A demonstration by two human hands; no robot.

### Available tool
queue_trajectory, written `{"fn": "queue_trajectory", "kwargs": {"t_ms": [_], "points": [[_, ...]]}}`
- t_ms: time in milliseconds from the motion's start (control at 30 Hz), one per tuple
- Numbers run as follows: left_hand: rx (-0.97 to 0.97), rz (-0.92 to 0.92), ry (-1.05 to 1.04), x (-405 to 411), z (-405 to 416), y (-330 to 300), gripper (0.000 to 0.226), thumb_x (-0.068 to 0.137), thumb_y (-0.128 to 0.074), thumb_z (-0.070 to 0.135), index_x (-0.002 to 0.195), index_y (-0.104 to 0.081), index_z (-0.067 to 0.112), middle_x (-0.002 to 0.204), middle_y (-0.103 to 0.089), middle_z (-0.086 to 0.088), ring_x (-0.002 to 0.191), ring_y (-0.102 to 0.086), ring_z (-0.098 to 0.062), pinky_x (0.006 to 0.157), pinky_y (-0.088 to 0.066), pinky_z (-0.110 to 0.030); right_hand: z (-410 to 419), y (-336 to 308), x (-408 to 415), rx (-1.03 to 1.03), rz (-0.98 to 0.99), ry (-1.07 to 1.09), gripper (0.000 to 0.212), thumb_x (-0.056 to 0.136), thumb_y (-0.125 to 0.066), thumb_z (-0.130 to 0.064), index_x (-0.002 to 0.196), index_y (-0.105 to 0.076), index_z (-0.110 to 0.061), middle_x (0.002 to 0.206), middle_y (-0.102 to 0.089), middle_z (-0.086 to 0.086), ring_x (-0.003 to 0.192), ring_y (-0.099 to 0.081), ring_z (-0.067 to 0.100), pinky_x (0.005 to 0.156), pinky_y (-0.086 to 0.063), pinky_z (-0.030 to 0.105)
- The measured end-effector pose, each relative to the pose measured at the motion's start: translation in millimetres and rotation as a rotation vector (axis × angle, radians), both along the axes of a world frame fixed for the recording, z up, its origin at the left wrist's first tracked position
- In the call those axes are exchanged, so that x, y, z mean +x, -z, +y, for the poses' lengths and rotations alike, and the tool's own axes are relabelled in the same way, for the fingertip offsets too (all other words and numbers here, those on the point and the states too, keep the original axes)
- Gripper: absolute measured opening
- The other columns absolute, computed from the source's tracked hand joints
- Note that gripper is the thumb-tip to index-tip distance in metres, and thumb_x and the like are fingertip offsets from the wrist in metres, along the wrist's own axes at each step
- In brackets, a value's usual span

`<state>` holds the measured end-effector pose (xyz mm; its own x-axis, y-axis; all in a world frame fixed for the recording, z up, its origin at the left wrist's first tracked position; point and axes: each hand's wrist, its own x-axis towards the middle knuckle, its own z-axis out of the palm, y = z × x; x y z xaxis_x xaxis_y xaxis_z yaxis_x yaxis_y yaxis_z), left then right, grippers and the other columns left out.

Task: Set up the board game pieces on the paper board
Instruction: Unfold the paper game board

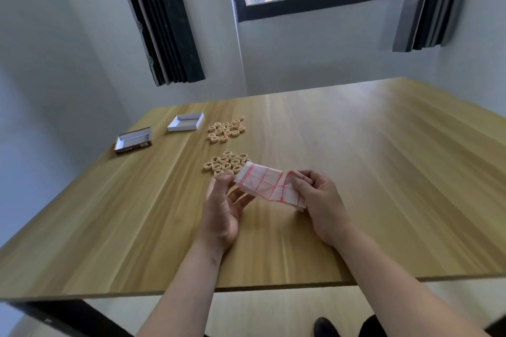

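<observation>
We hold folded red-lined white paper board point(269, 186) pinched in both hands, left point(223, 208), right point(319, 204); unfolding barely begun. Round wooden pieces point(226, 128) unplaced on counter point(356, 159).

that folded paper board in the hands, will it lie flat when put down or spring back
The thin white paper board with red grid lines looks floppy: it sags between the left hand and right hand. Its fold creases show, so it will probably spring up somewhat. It likely slides easily.

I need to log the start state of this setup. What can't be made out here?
- Paper board, head view: still folded between left hand and right hand, so its full grid is hidden.
- Near pieces: some covered by the board's edge.
- Far pieces: markings too small to read.
</observation>
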<state>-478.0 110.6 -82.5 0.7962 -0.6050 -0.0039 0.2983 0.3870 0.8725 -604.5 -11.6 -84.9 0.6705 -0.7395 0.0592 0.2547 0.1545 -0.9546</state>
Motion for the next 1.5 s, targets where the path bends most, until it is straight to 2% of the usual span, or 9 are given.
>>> {"fn": "queue_trajectory", "kwargs": {"t_ms": [133,300,533,700,967,1200,1333,1433,1500], "points": [[0.160,-0.210,0.033,-1.6,-5.1,5.0,0.046,0.078,-0.064,0.027,0.120,-0.046,0.023,0.094,-0.068,-0.007,0.081,-0.065,-0.019,0.070,-0.053,-0.034,-1.2,1.3,-0.2,0.005,-0.002,-0.023,0.007,0.094,-0.060,-0.012,0.095,-0.065,-0.007,0.080,-0.069,0.002,0.067,-0.064,0.011,0.053,-0.046,0.019],[0.226,-0.367,-0.050,-7.6,-3.4,9.4,0.046,0.092,-0.055,0.005,0.131,-0.046,0.028,0.082,-0.059,-0.002,0.062,-0.052,-0.010,0.057,-0.046,-0.025,-1.1,0.0,-0.2,0.026,-0.006,-0.016,0.008,0.094,-0.057,-0.008,0.099,-0.064,-0.009,0.088,-0.070,0.005,0.074,-0.064,0.016,0.061,-0.051,0.027],[0.130,-0.229,-0.023,-13.2,1.6,4.0,0.026,0.094,-0.047,-0.004,0.097,-0.069,0.010,0.080,-0.069,0.006,0.067,-0.052,-0.014,0.053,-0.041,-0.020,3.8,1.2,-5.1,-0.016,0.040,0.050,0.012,0.096,-0.055,-0.010,0.107,-0.058,-0.013,0.086,-0.067,0.007,0.064,-0.058,0.014,0.050,-0.043,0.025],[0.096,-0.137,0.035,-13.2,7.4,0.7,0.040,0.069,-0.045,-0.005,0.100,-0.069,0.003,0.093,-0.072,-0.005,0.072,-0.057,-0.017,0.061,-0.045,-0.024,7.0,0.6,-10.8,-0.052,0.012,0.034,0.018,0.100,-0.047,-0.011,0.112,-0.056,-0.020,0.090,-0.071,0.009,0.051,-0.049,0.013,0.046,-0.043,0.025],[0.077,-0.169,0.006,-12.0,6.5,4.3,0.023,0.095,-0.048,0.000,0.103,-0.067,0.010,0.089,-0.067,-0.008,0.066,-0.053,-0.015,0.062,-0.046,-0.024,3.9,1.8,-3.5,0.097,-0.023,0.037,0.043,0.089,-0.030,0.004,0.101,-0.068,-0.013,0.100,-0.064,0.014,0.084,-0.062,0.022,0.071,-0.046,0.032],[0.045,-0.208,-0.051,-10.4,1.8,6.1,0.031,0.093,-0.057,0.006,0.079,-0.076,0.026,0.113,-0.062,-0.001,0.095,-0.061,-0.014,0.075,-0.048,-0.024,2.1,3.4,-3.2,0.106,-0.020,0.007,0.041,0.087,-0.033,0.005,0.103,-0.068,-0.009,0.091,-0.069,0.013,0.081,-0.060,0.025,0.066,-0.047,0.030],[-0.004,-0.101,-0.065,-5.8,1.5,7.4,0.008,0.074,-0.069,0.017,0.075,-0.072,0.025,0.127,-0.048,-0.005,0.104,-0.058,-0.023,0.084,-0.051,-0.038,3.0,0.9,-4.1,0.075,-0.034,-0.067,0.032,0.086,-0.043,0.003,0.103,-0.067,-0.009,0.087,-0.071,0.009,0.074,-0.063,0.017,0.059,-0.048,0.022],[-0.038,-0.037,0.008,-5.2,3.4,9.1,0.007,0.085,-0.066,0.013,0.091,-0.063,0.012,0.117,-0.059,-0.025,0.095,-0.062,-0.032,0.081,-0.052,-0.045,2.6,1.5,-4.5,0.037,-0.018,-0.084,0.030,0.087,-0.046,0.007,0.102,-0.067,-0.008,0.083,-0.070,0.008,0.066,-0.060,0.014,0.054,-0.046,0.019],[-0.044,-0.028,0.020,-5.7,4.3,7.3,0.003,0.092,-0.059,0.012,0.091,-0.059,0.009,0.098,-0.065,-0.019,0.085,-0.063,-0.026,0.072,-0.055,-0.036,2.0,2.7,-5.6,-0.001,0.004,-0.073,0.027,0.090,-0.046,0.005,0.099,-0.067,-0.010,0.080,-0.068,0.009,0.066,-0.055,0.016,0.056,-0.043,0.021]]}}
